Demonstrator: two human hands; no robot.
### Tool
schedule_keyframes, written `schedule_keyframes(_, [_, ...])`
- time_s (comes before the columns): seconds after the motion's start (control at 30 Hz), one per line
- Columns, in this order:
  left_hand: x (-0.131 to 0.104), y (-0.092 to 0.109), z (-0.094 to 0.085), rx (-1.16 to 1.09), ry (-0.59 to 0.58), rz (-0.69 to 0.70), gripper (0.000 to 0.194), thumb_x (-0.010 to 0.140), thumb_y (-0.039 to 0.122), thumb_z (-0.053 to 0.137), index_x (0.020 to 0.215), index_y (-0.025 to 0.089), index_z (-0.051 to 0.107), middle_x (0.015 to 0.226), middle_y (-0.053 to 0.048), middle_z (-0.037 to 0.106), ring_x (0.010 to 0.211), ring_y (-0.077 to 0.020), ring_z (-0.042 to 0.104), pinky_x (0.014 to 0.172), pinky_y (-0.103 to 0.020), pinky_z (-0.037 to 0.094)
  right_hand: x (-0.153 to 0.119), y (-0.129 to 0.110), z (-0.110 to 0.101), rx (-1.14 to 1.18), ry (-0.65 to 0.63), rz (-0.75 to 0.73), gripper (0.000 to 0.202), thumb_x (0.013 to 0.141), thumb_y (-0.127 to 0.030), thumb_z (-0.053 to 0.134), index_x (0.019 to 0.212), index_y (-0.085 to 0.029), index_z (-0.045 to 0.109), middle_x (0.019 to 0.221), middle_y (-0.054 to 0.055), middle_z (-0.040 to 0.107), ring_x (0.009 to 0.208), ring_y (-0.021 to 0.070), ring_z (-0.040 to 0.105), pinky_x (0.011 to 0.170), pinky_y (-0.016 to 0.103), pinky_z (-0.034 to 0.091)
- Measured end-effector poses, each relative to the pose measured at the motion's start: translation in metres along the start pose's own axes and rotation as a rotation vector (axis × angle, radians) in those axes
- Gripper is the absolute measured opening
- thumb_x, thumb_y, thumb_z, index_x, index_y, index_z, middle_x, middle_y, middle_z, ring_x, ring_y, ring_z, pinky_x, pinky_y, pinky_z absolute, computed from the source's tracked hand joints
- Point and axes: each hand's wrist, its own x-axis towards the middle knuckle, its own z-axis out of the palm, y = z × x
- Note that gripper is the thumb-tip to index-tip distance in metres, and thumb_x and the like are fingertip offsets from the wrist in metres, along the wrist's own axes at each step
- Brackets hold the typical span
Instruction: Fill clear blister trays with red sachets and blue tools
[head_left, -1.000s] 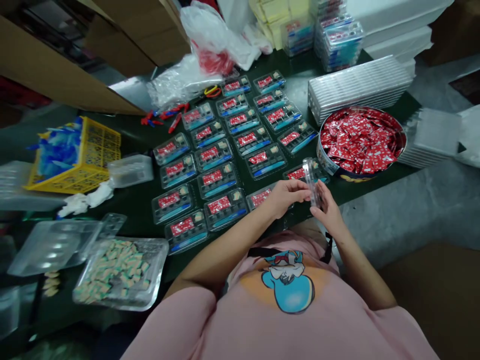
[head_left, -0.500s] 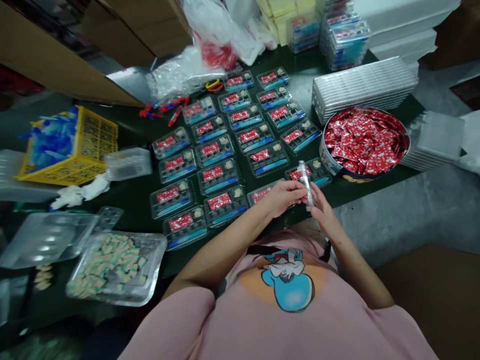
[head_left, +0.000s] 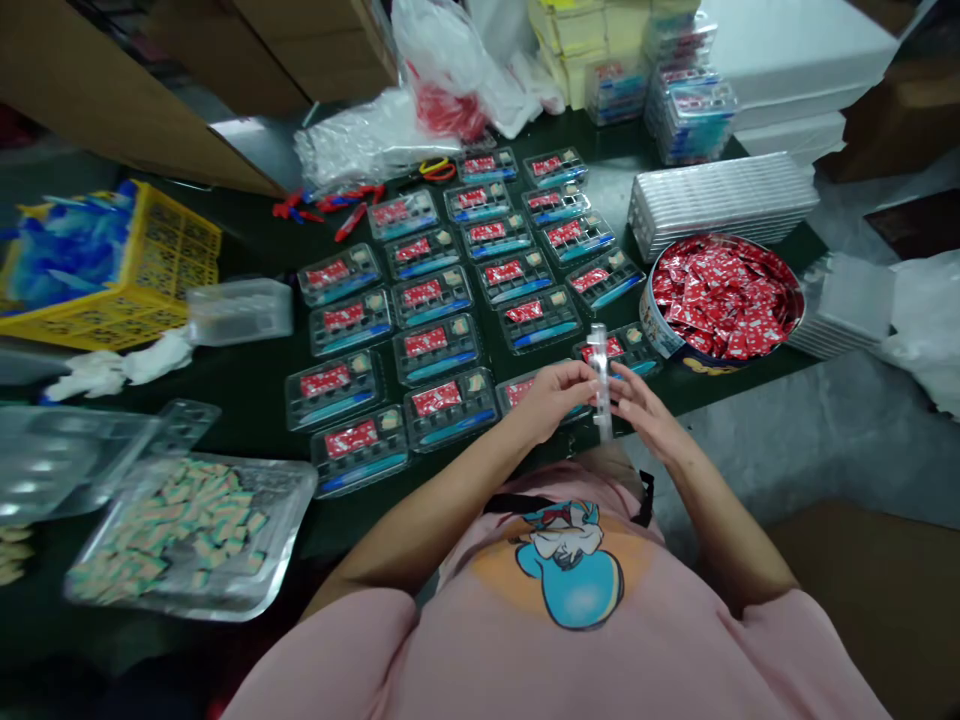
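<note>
Near the table's front edge, my left hand (head_left: 556,396) pinches a clear plastic tray lid (head_left: 601,375), which stands upright and is seen nearly edge-on. From the other side my right hand (head_left: 643,408) has its fingers on the same lid, with the fingers slightly bent. Beneath and around the hands lie clear blister trays, each with a red packet, a blue pen and a small pale block. One such tray (head_left: 630,343) lies just beyond my right hand, and another tray (head_left: 517,388) is partly hidden by my left hand.
A round tin (head_left: 660,330) full of red packets stands at the right, beside stacked clear plastic trays (head_left: 720,205). At the left are a yellow basket (head_left: 169,245) of blue pens and a tray (head_left: 289,500) of small blocks. Scissors (head_left: 436,170) lie at the back.
The plastic lid has turned more upright and shifted slightly left between my hands. My right fingers have spread a little. The whole view has also shifted slightly.
</note>
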Motion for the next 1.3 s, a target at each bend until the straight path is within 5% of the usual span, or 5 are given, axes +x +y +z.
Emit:
schedule_keyframes(0.2, [-0.011, 0.001, -0.008, 0.017, 0.065, 0.052, 0.030, 0.069, 0.043, 0.078, 0.069, 0.015, 0.065, 0.067, -0.001, 0.063, 0.064, -0.0121, 0.055, 0.068, -0.026, 0.045, 0.013, -0.021, -0.008, -0.193, -0.173, 0.001, 0.080, 0.077, -0.052, 0.074, 0.146, -0.032, 0.040, 0.138, 0.008, 0.053, 0.128, 0.0256, 0.052, 0.110, 0.049, 0.039])
schedule_keyframes(0.5, [-0.028, -0.014, -0.020, -0.014, 0.067, 0.081, 0.022, 0.073, 0.035, 0.075, 0.068, 0.015, 0.065, 0.068, 0.000, 0.064, 0.065, -0.0110, 0.056, 0.070, -0.025, 0.044, 0.018, 0.009, 0.020, -0.183, -0.202, 0.047, 0.077, 0.076, -0.049, 0.074, 0.145, -0.032, 0.042, 0.139, 0.007, 0.055, 0.131, 0.0255, 0.049, 0.111, 0.050, 0.038])
schedule_keyframes(0.67, [-0.045, -0.005, -0.044, -0.182, 0.263, 0.014, 0.024, 0.066, 0.035, 0.080, 0.069, 0.017, 0.065, 0.068, 0.001, 0.064, 0.064, -0.0102, 0.057, 0.069, -0.023, 0.046, 0.028, -0.012, -0.018, -0.243, -0.089, -0.059, 0.077, 0.075, -0.048, 0.075, 0.143, -0.035, 0.043, 0.142, 0.006, 0.053, 0.131, 0.0252, 0.051, 0.111, 0.049, 0.039])
schedule_keyframes(0.87, [-0.065, -0.001, -0.067, -0.287, 0.402, -0.007, 0.028, 0.060, 0.032, 0.085, 0.067, 0.016, 0.063, 0.067, 0.002, 0.062, 0.063, -0.0088, 0.058, 0.066, -0.021, 0.048, 0.043, -0.049, -0.082, -0.699, -0.038, -0.071, 0.084, 0.070, -0.042, 0.080, 0.145, -0.029, 0.044, 0.148, 0.009, 0.047, 0.138, 0.0304, 0.043, 0.114, 0.055, 0.032])
schedule_keyframes(1.3, [-0.081, -0.026, -0.084, -0.446, 0.441, 0.038, 0.030, 0.062, 0.030, 0.085, 0.069, 0.015, 0.060, 0.067, 0.001, 0.062, 0.064, -0.0090, 0.060, 0.067, -0.020, 0.051, 0.086, -0.055, -0.085, -1.380, -0.442, -0.265, 0.089, 0.076, -0.042, 0.071, 0.152, -0.018, 0.029, 0.152, 0.018, 0.038, 0.141, 0.0335, 0.036, 0.116, 0.055, 0.032])
